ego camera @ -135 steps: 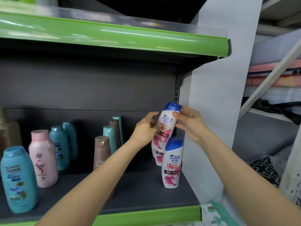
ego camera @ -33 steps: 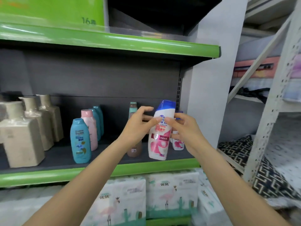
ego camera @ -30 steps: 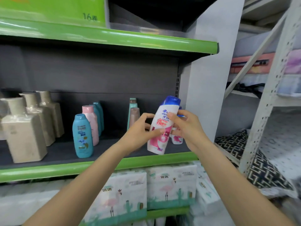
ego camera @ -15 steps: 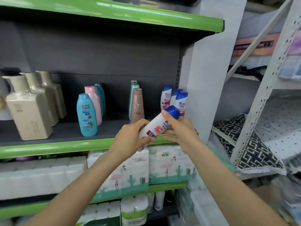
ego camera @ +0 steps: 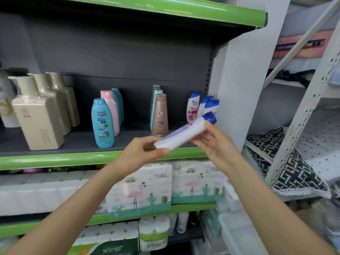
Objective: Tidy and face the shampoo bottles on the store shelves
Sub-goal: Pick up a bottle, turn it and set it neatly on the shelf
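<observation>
White plastic, blue cap — the held shampoo bottle (ego camera: pixel 184 134) lies nearly flat in front of the shelf (ego camera: pixel 55 160), off it and over its green front lip. Long axis runs from lower left to upper right: base low at the left, cap high at the right, pointing toward the shelf's right-hand corner.

Left to right along the shelf: beige square bottles (ego camera: pixel 36 116), a blue bottle (ego camera: pixel 102 124) with a pink one (ego camera: pixel 111 111) behind it, a brown bottle (ego camera: pixel 159 115) with teal ones tucked behind. Then the matching white-and-blue group (ego camera: pixel 200 105), upright, packed against the grey side panel (ego camera: pixel 239 89).

Left hand (ego camera: pixel 141 155) pinches the base end, thumb and fingers curled round it. Right hand (ego camera: pixel 215 146) cradles the neck just under the cap — fingers underneath, thumb on top. Both hands hold the one bottle; neither is free.

Judgement: the slot it belongs to is up and to the right, just beyond the cap, beside its matching group. Right hand is the nearer one to that spot. The bottle must be swung upright — base down, cap up — before it can stand, so the left hand's end has to drop and come forward under the cap. The label's facing cannot be read at this tilt; blurred print only.

Tissue packs (ego camera: pixel 141 190) fill the shelf below.
</observation>
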